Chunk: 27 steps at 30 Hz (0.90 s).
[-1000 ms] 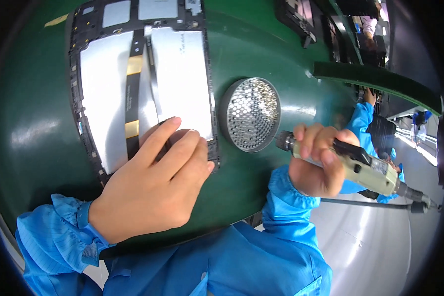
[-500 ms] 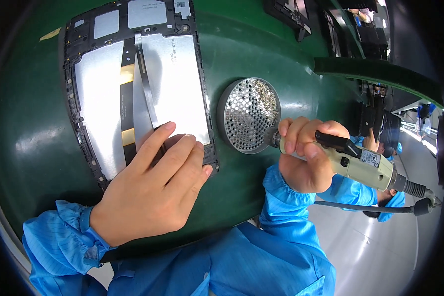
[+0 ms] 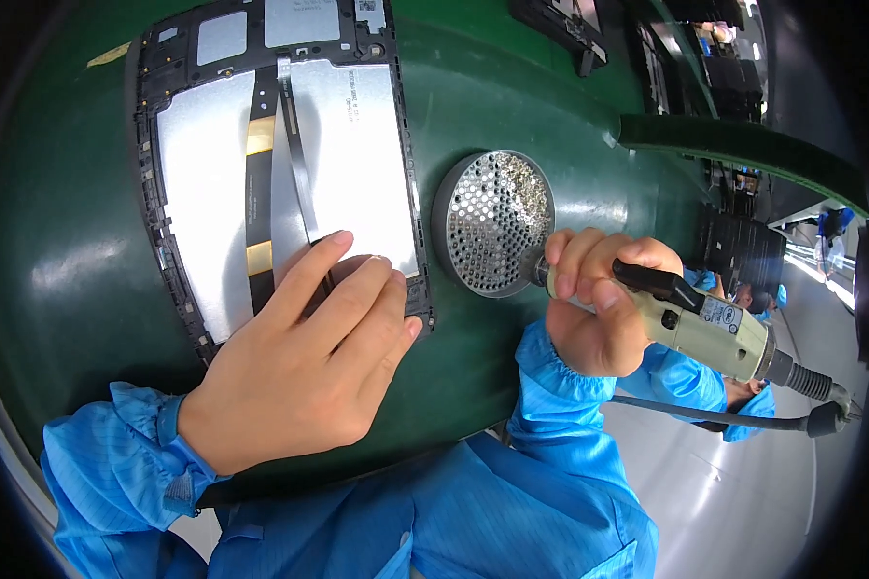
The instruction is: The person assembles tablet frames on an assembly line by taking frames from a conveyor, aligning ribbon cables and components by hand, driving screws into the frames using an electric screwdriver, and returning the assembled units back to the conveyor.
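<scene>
My left hand [image 3: 309, 338] lies over the lower end of an opened tablet-like device [image 3: 367, 164], a black frame with silver metal plates. Its fingers are stretched out and a little apart, and the thumb is hidden. A narrow dark ribbon cable [image 3: 298, 159] slants down the device and disappears under those fingers. My right hand [image 3: 603, 299] is wrapped round a pale green electric screwdriver [image 3: 710, 333] with a black lever. The tool's front end points left, at the lower right rim of a round grey screw tray [image 3: 497, 222]. The tray's perforated plate carries many small screws; the screwdriver tip is hard to make out.
A green mat [image 3: 77, 270] covers the bench. Another dark device part [image 3: 562, 29] lies at the far edge. A green curved bar [image 3: 734, 145] runs along the right side. The screwdriver's cable [image 3: 714, 413] trails below it. A co-worker in blue [image 3: 753, 410] sits beyond, on the right.
The device has shifted slightly to the right and away from me, my left hand still on it. The screw tray appears a touch further right. My right hand and screwdriver stay almost unmoved.
</scene>
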Each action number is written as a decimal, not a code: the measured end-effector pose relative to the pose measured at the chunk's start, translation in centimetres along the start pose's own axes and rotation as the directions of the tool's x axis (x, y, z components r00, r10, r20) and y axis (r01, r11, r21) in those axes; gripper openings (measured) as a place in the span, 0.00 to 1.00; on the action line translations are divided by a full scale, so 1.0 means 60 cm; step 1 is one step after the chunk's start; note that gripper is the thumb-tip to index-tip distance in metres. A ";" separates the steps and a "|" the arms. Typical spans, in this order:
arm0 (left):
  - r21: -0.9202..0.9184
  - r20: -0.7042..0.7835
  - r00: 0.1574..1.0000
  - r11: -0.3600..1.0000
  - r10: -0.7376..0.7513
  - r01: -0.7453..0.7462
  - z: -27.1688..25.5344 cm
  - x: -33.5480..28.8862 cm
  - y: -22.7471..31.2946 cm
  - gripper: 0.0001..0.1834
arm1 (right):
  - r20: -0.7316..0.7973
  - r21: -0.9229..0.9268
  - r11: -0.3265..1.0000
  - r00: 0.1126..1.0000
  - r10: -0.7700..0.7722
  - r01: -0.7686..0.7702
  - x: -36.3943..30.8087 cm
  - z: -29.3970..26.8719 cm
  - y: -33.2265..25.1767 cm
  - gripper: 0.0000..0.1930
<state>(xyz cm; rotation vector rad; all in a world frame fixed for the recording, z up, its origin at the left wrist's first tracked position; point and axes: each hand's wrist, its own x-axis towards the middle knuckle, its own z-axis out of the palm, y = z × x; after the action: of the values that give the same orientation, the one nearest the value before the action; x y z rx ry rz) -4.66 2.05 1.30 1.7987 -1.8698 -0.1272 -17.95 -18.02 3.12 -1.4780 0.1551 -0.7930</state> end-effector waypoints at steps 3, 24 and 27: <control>0.016 -0.024 1.000 1.000 0.008 -0.007 0.006 -0.003 -0.001 0.12 | -0.033 -0.002 1.000 0.999 -0.001 0.001 -0.001 0.005 0.000 0.17; 0.002 -0.057 0.997 0.999 0.054 -0.054 0.021 -0.023 -0.013 0.09 | 0.102 0.038 0.994 0.989 -0.109 0.105 -0.018 0.023 -0.060 0.19; -0.008 -0.081 0.996 0.999 0.048 -0.049 0.018 -0.025 -0.010 0.08 | 0.245 -0.032 0.999 0.969 0.009 -0.001 -0.026 0.058 -0.072 0.17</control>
<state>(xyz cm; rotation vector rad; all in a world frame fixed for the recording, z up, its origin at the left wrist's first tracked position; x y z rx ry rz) -4.60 3.07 -0.33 1.7244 -1.8517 -0.0458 -18.80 -13.82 7.00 -1.5913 -0.0158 -0.5993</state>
